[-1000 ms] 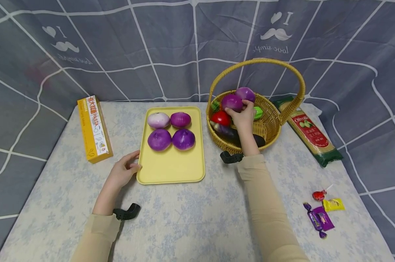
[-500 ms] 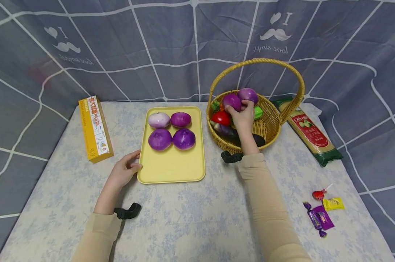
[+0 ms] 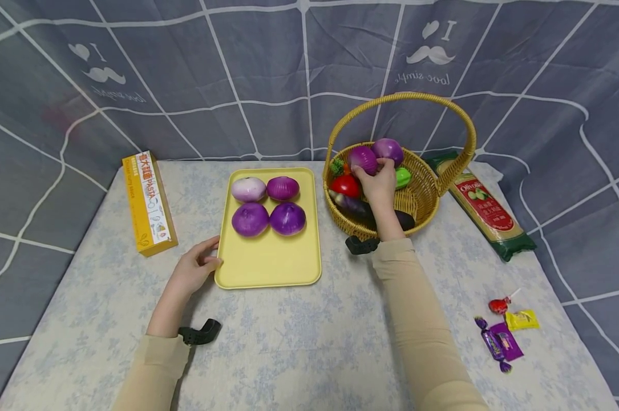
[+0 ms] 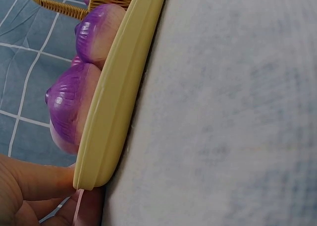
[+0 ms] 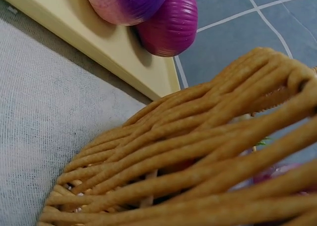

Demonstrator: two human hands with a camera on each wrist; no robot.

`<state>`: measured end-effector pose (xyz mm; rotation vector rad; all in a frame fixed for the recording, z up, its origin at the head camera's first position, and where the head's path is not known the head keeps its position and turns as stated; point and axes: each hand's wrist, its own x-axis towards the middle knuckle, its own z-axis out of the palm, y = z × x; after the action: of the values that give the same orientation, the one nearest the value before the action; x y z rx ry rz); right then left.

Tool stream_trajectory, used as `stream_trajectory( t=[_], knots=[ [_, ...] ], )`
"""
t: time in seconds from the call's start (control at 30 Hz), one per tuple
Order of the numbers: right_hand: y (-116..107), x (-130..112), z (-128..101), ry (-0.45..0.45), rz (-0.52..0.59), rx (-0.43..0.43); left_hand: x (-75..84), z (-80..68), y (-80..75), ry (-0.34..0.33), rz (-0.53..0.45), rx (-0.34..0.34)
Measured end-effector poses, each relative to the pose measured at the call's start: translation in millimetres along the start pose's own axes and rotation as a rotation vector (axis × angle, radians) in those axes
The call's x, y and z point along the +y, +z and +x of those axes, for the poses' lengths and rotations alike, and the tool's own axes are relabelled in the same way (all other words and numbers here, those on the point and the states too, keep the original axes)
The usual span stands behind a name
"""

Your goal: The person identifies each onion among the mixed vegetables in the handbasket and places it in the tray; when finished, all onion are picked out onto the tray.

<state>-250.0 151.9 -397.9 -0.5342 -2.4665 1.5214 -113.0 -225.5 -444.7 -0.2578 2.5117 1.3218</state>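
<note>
right hand (image 3: 380, 184) inside woven wicker basket (image 3: 426, 197), fingers curled round smooth purple onion (image 3: 363, 159); looks light, firm, slippery, best cupped round the middle. left hand (image 3: 192, 270) relaxed, touching yellow plastic tray (image 3: 268, 262).

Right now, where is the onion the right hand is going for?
In the head view the purple onion sits at the back of the wicker basket, right of the yellow tray, gripped by the right hand, a second onion beside it.
</note>
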Motion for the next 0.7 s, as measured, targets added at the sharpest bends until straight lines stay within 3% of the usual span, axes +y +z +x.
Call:
stream_trajectory(
  t=[0.33,0.7],
  knots=[
    [-2.8,-2.4,-1.3,-0.035,0.043,0.042,-0.6,0.4,-0.6,0.010,0.005,-0.003],
    [-2.5,1.7,2.0,-0.052,0.005,-0.003,-0.6,0.3,0.0,0.012,0.013,-0.005]
  ],
)
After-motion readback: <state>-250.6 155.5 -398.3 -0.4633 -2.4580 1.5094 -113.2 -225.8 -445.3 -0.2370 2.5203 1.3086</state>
